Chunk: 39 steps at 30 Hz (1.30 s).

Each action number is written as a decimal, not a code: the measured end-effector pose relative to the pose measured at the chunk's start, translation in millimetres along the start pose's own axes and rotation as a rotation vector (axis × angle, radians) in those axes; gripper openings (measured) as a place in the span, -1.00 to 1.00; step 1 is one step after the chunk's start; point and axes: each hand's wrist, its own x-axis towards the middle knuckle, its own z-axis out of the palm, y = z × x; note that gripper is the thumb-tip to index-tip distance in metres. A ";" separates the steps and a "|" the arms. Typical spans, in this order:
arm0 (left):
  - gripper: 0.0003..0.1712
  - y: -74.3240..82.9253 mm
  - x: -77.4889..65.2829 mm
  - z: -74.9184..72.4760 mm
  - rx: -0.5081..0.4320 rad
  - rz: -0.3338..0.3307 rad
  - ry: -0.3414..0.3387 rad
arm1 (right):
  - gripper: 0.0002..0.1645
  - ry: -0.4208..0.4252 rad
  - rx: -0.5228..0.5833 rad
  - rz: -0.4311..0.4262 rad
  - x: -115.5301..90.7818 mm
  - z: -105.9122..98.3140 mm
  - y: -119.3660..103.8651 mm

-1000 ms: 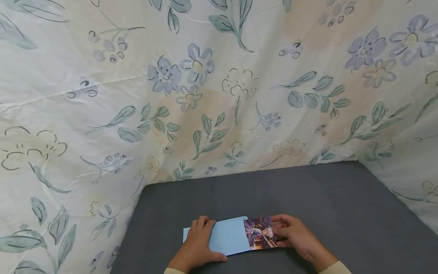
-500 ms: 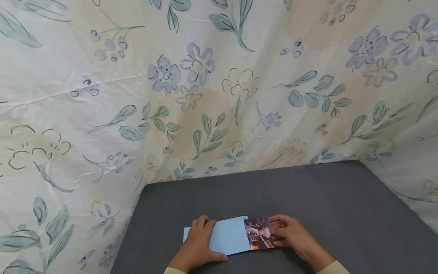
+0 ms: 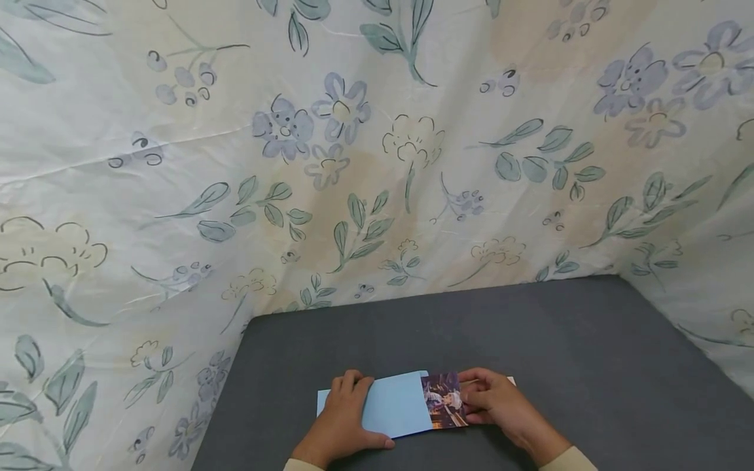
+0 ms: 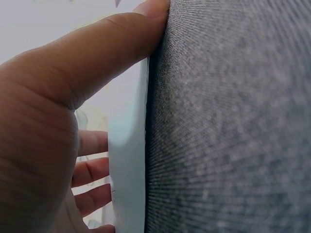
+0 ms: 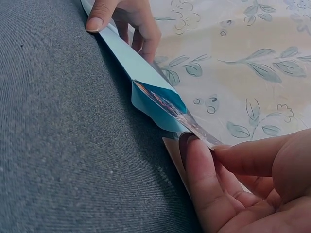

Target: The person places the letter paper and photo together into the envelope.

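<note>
A light blue envelope (image 3: pixel 396 405) lies on the dark grey table, its open end facing right. My left hand (image 3: pixel 340 418) grips it across its left part, thumb on the near edge and fingers at the far edge. From the open end sticks a colourful printed photo card (image 3: pixel 443 400), partly inside the envelope. My right hand (image 3: pixel 495 399) pinches the card's outer end between thumb and fingers. In the right wrist view the envelope's mouth (image 5: pixel 167 94) gapes around the card. A pale flat piece (image 5: pixel 173 156) lies under my right fingers; its kind cannot be told.
Dark grey fabric covers the table (image 3: pixel 471 327). Floral cloth (image 3: pixel 406 163) hangs behind it and along both sides, meeting the table's far edge.
My right hand has moved left with the photo card, and less of the card shows outside the envelope. A pale corner now shows beyond the right hand. The left hand keeps its place.
</note>
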 end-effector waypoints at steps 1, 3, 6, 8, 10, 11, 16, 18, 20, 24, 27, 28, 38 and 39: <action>0.37 0.1 0.2 0.1 -0.001 0.000 -0.001 | -0.53 0.001 0.000 -0.001 0.6 0.4 0.2; 0.37 0.3 0.5 0.1 -0.003 0.000 -0.001 | -0.53 0.001 0.002 -0.006 1.8 1.4 0.7; 0.37 0.4 0.8 0.2 -0.006 0.001 0.000 | -0.52 -0.011 0.003 -0.016 2.9 2.6 0.8; 0.38 0.7 1.0 0.2 -0.007 -0.001 0.002 | -0.51 -0.020 0.006 -0.019 3.5 3.1 0.3; 0.38 1.1 1.3 0.3 -0.007 -0.003 0.002 | -0.51 -0.025 0.006 -0.020 3.9 3.4 -0.3; 0.38 1.3 1.5 0.4 -0.007 -0.003 0.001 | -0.51 -0.026 0.006 -0.020 4.1 3.6 -0.6; 0.37 2.8 1.6 0.3 -0.011 -0.001 0.000 | -0.51 -0.032 0.015 -0.021 5.8 5.8 -0.8; 0.37 3.5 1.7 0.2 -0.014 -0.004 0.002 | -0.52 -0.033 0.016 -0.023 7.3 6.9 -0.4; 0.37 4.0 2.0 0.3 -0.017 -0.009 0.004 | -0.53 -0.033 0.018 -0.025 9.0 7.8 0.1; 0.37 4.7 2.7 0.6 -0.023 -0.016 0.008 | -0.54 -0.031 0.016 -0.028 11.3 9.4 0.6; 0.37 4.6 3.3 0.8 -0.027 -0.014 0.010 | -0.54 -0.035 0.012 -0.030 12.5 10.4 0.8; 0.37 4.4 3.4 0.9 -0.029 -0.011 0.010 | -0.54 -0.036 0.011 -0.030 12.9 10.7 0.7; 0.37 1.1 3.7 3.5 -0.042 -0.015 0.009 | -0.54 -0.047 0.018 -0.035 16.0 15.6 3.5; 0.37 0.9 3.6 3.7 -0.043 -0.017 0.009 | -0.54 -0.049 0.018 -0.036 16.5 16.1 3.9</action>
